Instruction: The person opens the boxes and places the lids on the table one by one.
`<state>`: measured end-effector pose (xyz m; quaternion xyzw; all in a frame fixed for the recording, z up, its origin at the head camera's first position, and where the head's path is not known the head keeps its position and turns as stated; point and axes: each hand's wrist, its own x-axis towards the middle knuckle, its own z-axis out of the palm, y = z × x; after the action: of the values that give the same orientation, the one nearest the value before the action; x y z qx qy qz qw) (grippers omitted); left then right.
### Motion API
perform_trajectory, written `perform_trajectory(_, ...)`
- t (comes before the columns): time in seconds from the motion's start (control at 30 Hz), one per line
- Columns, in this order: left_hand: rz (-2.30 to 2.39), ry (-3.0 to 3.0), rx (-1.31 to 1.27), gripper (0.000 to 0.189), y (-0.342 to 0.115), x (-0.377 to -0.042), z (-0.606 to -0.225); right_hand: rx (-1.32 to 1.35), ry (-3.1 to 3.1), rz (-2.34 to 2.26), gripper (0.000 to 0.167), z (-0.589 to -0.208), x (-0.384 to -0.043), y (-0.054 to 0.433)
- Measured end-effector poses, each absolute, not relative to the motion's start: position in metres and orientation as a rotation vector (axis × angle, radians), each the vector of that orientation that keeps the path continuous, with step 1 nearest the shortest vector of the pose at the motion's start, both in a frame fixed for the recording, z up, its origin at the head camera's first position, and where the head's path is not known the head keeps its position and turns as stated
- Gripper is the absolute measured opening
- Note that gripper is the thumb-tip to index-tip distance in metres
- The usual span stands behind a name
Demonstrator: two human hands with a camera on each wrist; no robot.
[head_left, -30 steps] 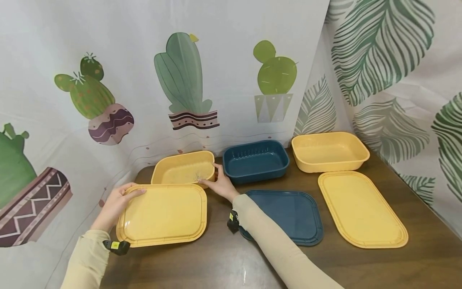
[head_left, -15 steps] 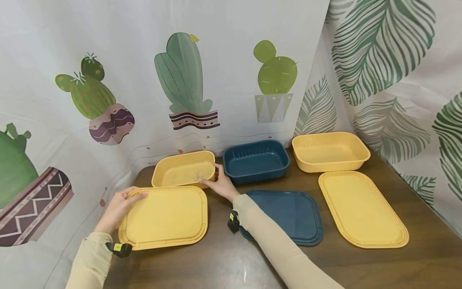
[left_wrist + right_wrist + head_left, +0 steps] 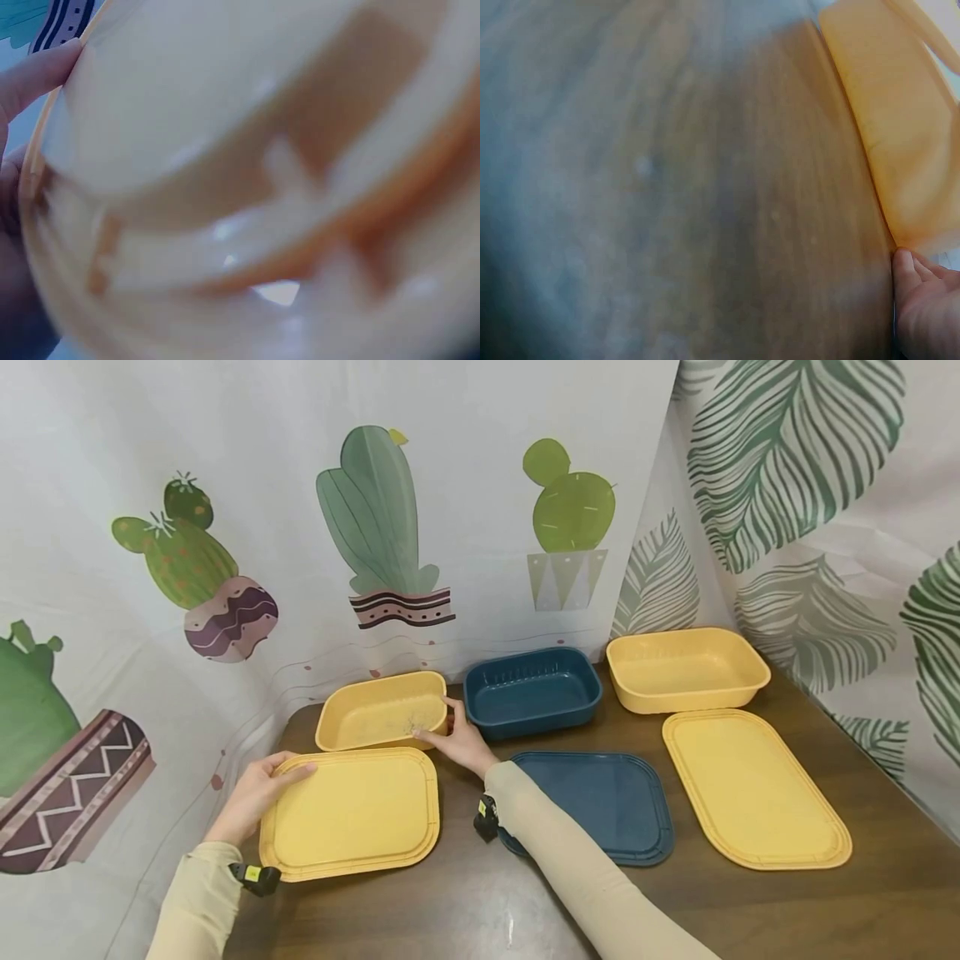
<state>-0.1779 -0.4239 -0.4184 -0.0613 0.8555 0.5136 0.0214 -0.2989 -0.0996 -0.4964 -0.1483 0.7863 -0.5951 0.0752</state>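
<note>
My left hand (image 3: pixel 255 793) grips a yellow rectangular lid (image 3: pixel 352 814) by its upper left edge, thumb on top and the other fingers hidden beneath. The lid is slightly tilted, in front of a yellow container (image 3: pixel 375 714) at the back left. In the left wrist view the ridged rim of the lid (image 3: pixel 225 255) fills most of the picture, blurred. My right hand (image 3: pixel 461 743) holds the right end of that yellow container, thumb at the front and fingers round the corner. Small dark marks show inside it. The right wrist view has the container wall (image 3: pixel 885 127) beside my thumb.
A dark blue container (image 3: pixel 532 693) stands right of my right hand, with a dark blue lid (image 3: pixel 600 802) before it, partly under my right forearm. Farther right are another yellow container (image 3: pixel 686 672) and yellow lid (image 3: pixel 757 793). A printed cloth (image 3: pixel 480 510) hangs behind the wooden table (image 3: pixel 465 902).
My left hand has shifted the yellow lid a little to the right and slightly down. My right hand stays at the yellow container's end.
</note>
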Motion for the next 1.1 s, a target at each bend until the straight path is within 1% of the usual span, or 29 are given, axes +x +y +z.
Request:
perform_trajectory(0.2, 1.424, 2.747, -0.119, 0.05, -0.426, -0.18, -0.425, -0.451, 2.366, -1.774, 0.092, -0.498, -0.301, -0.1)
perform_trajectory(0.43, 1.336, 2.782, -0.13, 0.053, -0.429, -0.183, -0.43, -0.464, 2.353, -1.781, 0.094, -0.495, -0.299, -0.099)
perform_trajectory(0.8, 1.235, 2.811, -0.077, 0.05, -0.431, -0.189, -0.443, -0.453, 2.375, -1.764, 0.091, -0.494, -0.298, -0.098)
perform_trajectory(1.1, 1.087, 2.863, 0.037, 0.046, -0.428, -0.192, -0.449, -0.454, 2.382, -1.771, 0.092, -0.495, -0.298, -0.099)
